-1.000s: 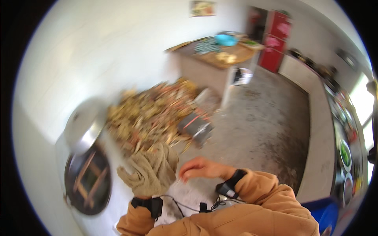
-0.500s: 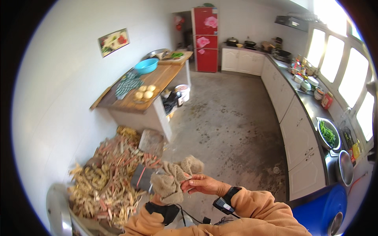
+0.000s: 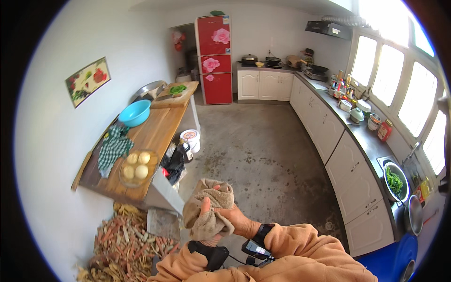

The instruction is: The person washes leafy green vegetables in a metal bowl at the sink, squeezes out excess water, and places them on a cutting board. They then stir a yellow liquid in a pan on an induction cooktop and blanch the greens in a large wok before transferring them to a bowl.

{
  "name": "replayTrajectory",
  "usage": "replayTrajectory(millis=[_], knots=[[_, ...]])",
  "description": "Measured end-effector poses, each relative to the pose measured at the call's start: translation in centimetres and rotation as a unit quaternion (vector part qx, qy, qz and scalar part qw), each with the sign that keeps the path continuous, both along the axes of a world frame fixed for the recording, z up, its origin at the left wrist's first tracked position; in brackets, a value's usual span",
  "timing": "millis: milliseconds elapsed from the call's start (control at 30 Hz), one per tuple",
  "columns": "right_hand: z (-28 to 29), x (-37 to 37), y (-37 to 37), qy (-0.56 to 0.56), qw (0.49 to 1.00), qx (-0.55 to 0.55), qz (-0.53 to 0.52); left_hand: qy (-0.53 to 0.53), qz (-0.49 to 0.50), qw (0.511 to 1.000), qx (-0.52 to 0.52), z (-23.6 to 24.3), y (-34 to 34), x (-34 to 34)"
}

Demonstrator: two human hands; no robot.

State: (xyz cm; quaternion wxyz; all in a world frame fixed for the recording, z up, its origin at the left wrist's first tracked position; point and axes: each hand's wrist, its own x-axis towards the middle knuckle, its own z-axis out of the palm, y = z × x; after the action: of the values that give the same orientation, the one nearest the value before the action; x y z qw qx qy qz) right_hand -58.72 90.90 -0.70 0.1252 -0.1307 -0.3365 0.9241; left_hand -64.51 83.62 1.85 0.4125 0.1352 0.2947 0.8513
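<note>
A crumpled tan-brown cloth (image 3: 208,227) is bunched up between my two hands, low in the middle of the view. My left hand (image 3: 206,206) is mostly covered by it; a thumb shows against the folds, closed on the cloth. From the other side my right hand (image 3: 237,221) grips the cloth, its fingertips partly hidden behind the fabric. Both hands are held above the floor, away from the wooden table (image 3: 162,123) on the left. Dark straps circle both wrists, with a small device at the right one.
Corn cobs and husks (image 3: 129,242) lie heaped at lower left. The table holds a blue basin (image 3: 135,113), a checked cloth (image 3: 114,145) and a plate of pale round buns (image 3: 137,164). A cabinet counter (image 3: 347,123) runs along the right; a blue barrel (image 3: 392,256) stands below it.
My view has swung up and to the right. The cloth, stretched sideways before, is now bunched upright, and my right hand has moved from its edge into the folds.
</note>
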Motion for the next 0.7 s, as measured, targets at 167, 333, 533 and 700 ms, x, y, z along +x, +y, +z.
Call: replayTrajectory(millis=[167,333,533,700], knots=[[-7.0,-10.1,12.3,0.033,0.993,0.076,-0.079,0.23,0.187,0.927,-0.23,-6.7,14.2,-8.4],[-12.8,-20.6,23.8,-0.052,0.991,0.122,0.013,0.274,0.188,0.882,-0.335,-10.9,23.0,-20.0],[-12.7,-40.4,35.8,-0.192,0.967,0.157,0.063,0.201,0.185,0.916,-0.292,-12.0,28.5,-37.6],[-12.9,-60.4,44.6,0.048,0.896,0.29,0.333,0.291,0.238,0.828,-0.415,-16.9,31.5,-55.3]])
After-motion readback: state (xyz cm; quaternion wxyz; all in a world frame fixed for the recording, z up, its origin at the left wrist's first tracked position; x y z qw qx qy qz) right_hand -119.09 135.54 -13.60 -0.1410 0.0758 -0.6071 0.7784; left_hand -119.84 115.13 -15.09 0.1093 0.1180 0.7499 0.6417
